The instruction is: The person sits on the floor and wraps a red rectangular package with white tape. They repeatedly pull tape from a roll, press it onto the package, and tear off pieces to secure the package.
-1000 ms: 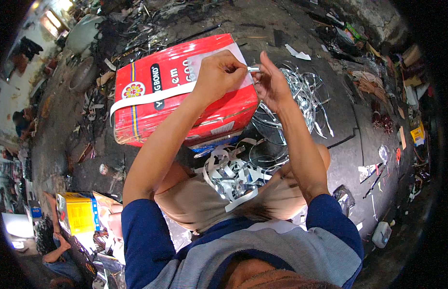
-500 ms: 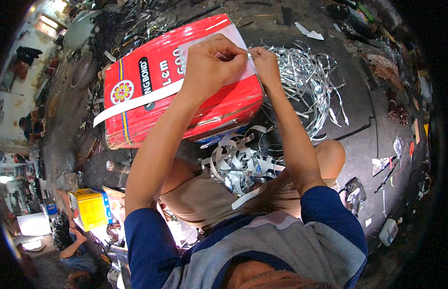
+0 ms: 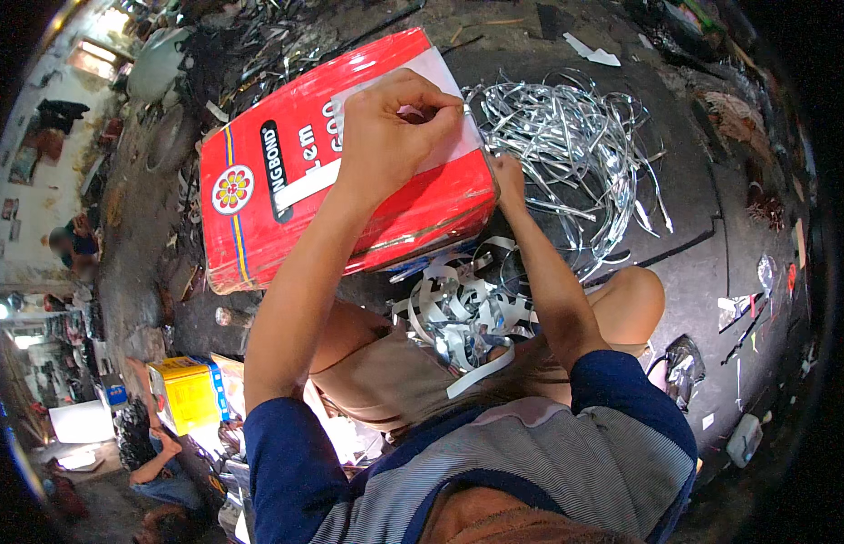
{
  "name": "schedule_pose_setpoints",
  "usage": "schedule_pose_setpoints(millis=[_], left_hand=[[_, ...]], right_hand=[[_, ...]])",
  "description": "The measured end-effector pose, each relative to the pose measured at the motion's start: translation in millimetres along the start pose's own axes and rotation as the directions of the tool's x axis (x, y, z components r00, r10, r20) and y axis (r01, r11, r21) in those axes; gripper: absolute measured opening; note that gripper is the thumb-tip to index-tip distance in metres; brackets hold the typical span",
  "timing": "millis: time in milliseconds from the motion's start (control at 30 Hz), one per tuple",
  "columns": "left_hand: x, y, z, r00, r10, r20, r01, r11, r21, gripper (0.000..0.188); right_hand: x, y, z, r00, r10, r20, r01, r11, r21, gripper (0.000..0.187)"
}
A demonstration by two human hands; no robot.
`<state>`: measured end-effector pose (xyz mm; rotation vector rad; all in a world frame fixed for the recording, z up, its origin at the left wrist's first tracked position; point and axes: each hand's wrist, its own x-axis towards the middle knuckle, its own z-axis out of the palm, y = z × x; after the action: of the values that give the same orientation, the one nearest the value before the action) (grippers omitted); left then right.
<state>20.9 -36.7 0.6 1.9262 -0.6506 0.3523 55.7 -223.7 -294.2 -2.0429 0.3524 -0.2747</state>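
A large red carton (image 3: 290, 172) lies before me, with a pale sheet (image 3: 431, 65) over its right end. On top rests my left hand (image 3: 399, 127), thumb and forefinger pinched at the sheet's right edge, where a thin bright bit shows. A white strip (image 3: 308, 187) runs under this hand along the carton's top; whether a blade is also in the pinch I cannot tell. Lower down, my right hand (image 3: 510, 181) is closed beside the carton's right end. What its fingers hold is hidden. Beyond it lies a heap of thin silver strips (image 3: 576, 154).
Wider white and silver strips (image 3: 463, 313) are piled between my legs, near the carton. A yellow box (image 3: 188, 394) stands at the left, with another person's bare foot (image 3: 163, 449) close by. A black plastic bag (image 3: 683, 367) lies to my right.
My right hand has moved down and toward me along the carton's right end, away from the left hand. The white strip's free left end has slid rightward. My left hand keeps its pinch.
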Motion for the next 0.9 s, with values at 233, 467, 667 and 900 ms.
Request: schedule_pose_setpoints(millis=[233,467,667,900], left_hand=[[-1.5,0.6,-0.6,0.999,-0.04,-0.01,0.039,0.997,-0.069,0.006],[-5.1,-2.6,-8.0,0.999,-0.032,0.041,0.032,0.999,0.001,0.011],[-3.3,-0.4,-4.1,0.995,0.091,0.035,-0.093,0.992,0.083,0.012],[-14.9,-5.7,-13.9,0.863,0.454,0.221,-0.505,0.752,0.425,0.036]], right_hand=[[-26.0,85.8,13.4,0.983,0.15,0.104,-0.097,0.912,-0.398,0.028],[-49.0,108.0,7.2,0.917,0.391,0.078,-0.331,0.856,-0.397,0.034],[-46.6,94.7,3.2,0.903,0.423,0.07,-0.357,0.833,-0.423,0.036],[-44.3,112.2,-1.4,0.936,0.342,0.087,-0.243,0.804,-0.543,0.039]])
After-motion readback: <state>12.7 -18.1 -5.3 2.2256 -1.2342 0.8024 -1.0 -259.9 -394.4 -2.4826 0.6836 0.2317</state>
